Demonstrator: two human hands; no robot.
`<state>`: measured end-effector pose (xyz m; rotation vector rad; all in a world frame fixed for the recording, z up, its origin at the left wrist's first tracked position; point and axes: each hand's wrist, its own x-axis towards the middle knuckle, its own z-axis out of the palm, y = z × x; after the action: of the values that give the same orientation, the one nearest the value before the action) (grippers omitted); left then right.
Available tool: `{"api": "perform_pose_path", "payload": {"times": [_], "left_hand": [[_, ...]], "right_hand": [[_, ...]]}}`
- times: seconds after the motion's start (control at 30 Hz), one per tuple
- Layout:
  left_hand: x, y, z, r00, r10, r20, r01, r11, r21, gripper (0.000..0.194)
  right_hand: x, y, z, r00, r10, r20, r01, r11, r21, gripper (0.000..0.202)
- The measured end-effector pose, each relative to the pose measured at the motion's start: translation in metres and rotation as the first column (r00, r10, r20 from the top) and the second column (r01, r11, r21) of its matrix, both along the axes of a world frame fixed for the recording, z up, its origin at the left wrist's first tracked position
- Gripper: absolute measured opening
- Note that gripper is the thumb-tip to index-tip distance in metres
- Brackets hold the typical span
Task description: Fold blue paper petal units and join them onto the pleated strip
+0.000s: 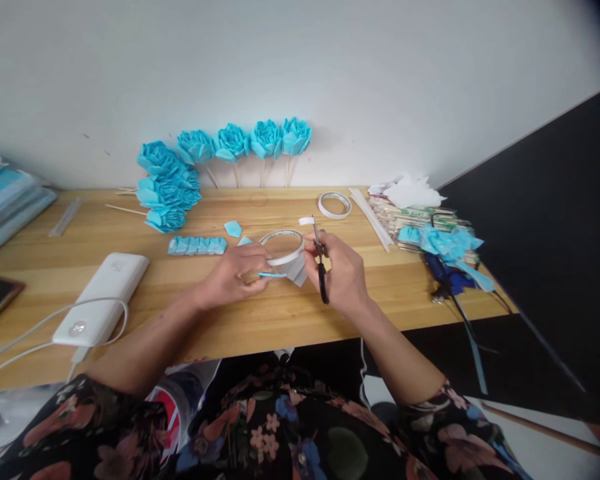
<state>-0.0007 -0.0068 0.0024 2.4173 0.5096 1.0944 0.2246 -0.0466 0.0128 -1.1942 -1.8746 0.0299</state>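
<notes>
My left hand (237, 275) is closed at the near left edge of a white roll of tape (300, 253). A thin piece of blue paper (272, 275) sticks out between its thumb and fingers. In my right hand (344, 270) is a pair of scissors (323, 283) with black handles, its blades pointing away from me. My right fingertips also reach the roll's right side, where a pale strip of tape (296, 272) hangs. A short white scrap (307, 221) is by the scissor tips. Blue paper pieces (233, 229) and a pleated blue strip (197, 245) lie beyond my left hand.
Blue paper flowers (233, 142) on sticks lean against the wall, with more piled at the left (163, 190). A second tape roll (335, 205), white strips (373, 220) and a heap of papers (415, 210) lie right. A white power bank (103, 297) with cables sits left.
</notes>
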Motion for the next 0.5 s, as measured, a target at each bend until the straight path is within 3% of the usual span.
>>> {"api": "perform_pose_path", "payload": {"times": [0.13,0.3,0.5], "left_hand": [[-0.001,0.0,0.0,1.0,0.007,0.009,-0.007,1.0,-0.021,0.008],[-0.002,0.002,0.003,0.998,0.011,0.063,-0.004,0.994,-0.108,0.007],[-0.003,0.003,0.001,0.988,-0.016,0.151,0.047,0.977,-0.208,0.007]], "right_hand": [[0.002,0.0,0.004,0.995,-0.021,-0.095,0.009,0.993,-0.122,0.025],[0.009,0.005,0.018,0.893,-0.073,-0.443,-0.1,0.93,-0.354,0.025],[0.02,0.008,0.025,0.776,-0.058,-0.628,-0.251,0.885,-0.392,0.031]]}}
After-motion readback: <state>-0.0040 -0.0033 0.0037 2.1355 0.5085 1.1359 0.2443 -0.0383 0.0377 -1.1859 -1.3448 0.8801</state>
